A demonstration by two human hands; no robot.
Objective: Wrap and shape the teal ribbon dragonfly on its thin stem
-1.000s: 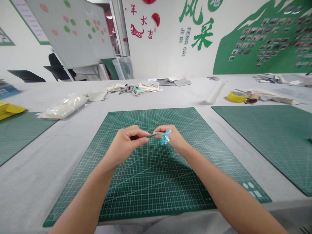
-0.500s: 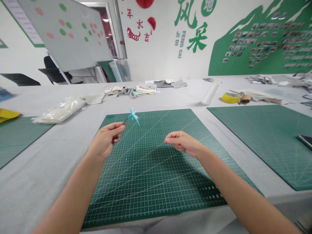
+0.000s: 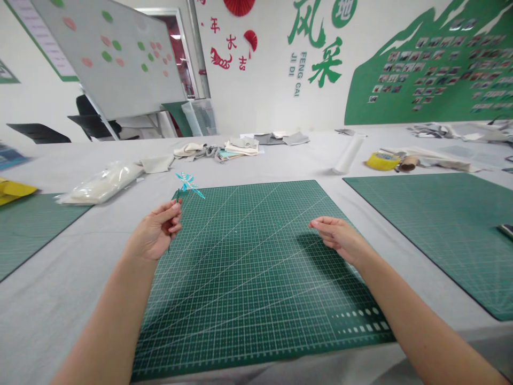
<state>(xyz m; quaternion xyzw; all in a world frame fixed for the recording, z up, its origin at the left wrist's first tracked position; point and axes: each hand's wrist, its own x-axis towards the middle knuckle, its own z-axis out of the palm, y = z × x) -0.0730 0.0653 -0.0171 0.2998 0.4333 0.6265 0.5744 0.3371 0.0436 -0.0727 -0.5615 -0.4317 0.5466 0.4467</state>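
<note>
Left hand: Raised at the left side of a green cutting mat, thumb and fingers clamped on a dark green stem.
Blue flower: Topped that stem just above the left hand, its narrow petals spread and dotted with white; the stem's lower end showed beneath the fingers.
Right hand: Hung over the mat's right part, well apart from the left, thumb and fingertips drawn together; anything pinched there was too small to tell.
Left of the mat: A clear plastic bag lay on the pale tablecloth.
Far side: Folded cloths, a white roll and yellow tape beside a cardboard tube.
Backdrop: A whiteboard carried pink and green shapes.
</note>
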